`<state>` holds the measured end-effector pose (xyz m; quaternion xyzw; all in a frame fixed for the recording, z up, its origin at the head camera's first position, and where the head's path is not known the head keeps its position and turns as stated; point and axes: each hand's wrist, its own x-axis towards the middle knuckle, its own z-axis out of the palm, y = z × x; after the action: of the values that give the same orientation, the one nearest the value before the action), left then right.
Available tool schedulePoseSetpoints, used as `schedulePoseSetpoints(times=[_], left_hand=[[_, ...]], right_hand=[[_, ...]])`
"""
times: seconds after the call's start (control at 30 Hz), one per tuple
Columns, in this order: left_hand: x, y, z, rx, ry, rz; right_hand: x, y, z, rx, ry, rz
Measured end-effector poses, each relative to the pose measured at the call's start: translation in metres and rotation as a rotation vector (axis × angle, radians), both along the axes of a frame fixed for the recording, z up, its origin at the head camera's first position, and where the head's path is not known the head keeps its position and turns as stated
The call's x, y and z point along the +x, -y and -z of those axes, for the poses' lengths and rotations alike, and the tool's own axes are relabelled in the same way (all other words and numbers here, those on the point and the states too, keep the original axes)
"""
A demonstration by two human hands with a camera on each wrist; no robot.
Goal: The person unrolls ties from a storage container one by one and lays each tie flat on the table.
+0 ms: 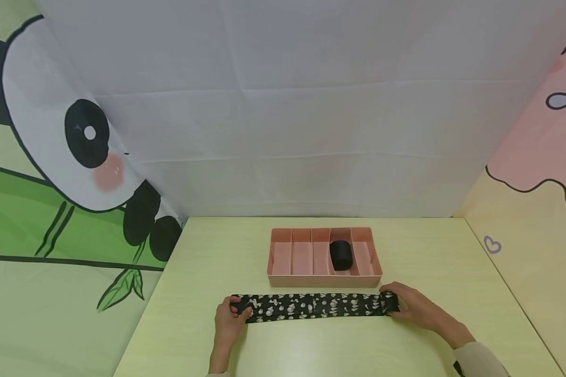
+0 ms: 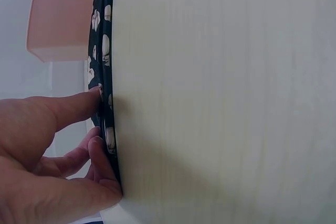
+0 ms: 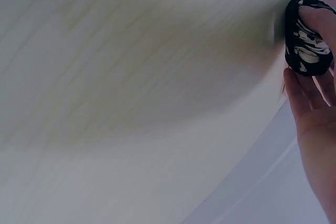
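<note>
A long, narrow folded cloth strip (image 1: 311, 306), black with a pale print, lies flat across the table in the head view. My left hand (image 1: 230, 320) holds its left end with curled fingers. In the left wrist view that hand (image 2: 47, 156) has its fingertips on the strip's edge (image 2: 106, 51), close to the tabletop. At the other end the cloth is rolled into a small thick bundle (image 1: 389, 302). My right hand (image 1: 417, 309) grips this roll between thumb and fingers. The right wrist view shows the roll (image 3: 307, 51) at its edge, with fingers beneath it.
Behind the strip stands a pink divided box (image 1: 323, 281) with several narrow compartments. A black rolled bundle (image 1: 341, 255) sits in one right of its middle. The pale table (image 1: 207, 246) meets a white cloth backdrop (image 1: 283, 183) and printed side panels.
</note>
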<state>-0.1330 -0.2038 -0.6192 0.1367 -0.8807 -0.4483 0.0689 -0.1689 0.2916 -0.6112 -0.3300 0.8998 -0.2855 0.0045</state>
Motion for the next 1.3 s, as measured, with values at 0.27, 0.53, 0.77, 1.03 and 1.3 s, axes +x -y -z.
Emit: schedulePoseSetpoints(times=[0.27,0.53,0.77,1.03,1.3], left_hand=[[0.001,0.0,-0.001,0.004,-0.003,0.003],[0.0,-0.001,-0.004,-0.01,0.001,0.0],[-0.001,0.001,0.002,-0.015,-0.002,0.004],[-0.001,0.001,0.002,-0.001,-0.001,0.004],[0.0,0.001,0.002,-0.003,-0.005,0.002]], right_hand=[[0.0,-0.003,-0.003,0.021,0.046,0.016],[0.003,-0.011,-0.005,0.025,0.019,0.024],[0.006,-0.019,-0.007,0.032,0.009,0.036],[0.007,-0.027,-0.006,0.041,0.019,0.053],[0.009,-0.033,-0.005,0.029,-0.018,0.054]])
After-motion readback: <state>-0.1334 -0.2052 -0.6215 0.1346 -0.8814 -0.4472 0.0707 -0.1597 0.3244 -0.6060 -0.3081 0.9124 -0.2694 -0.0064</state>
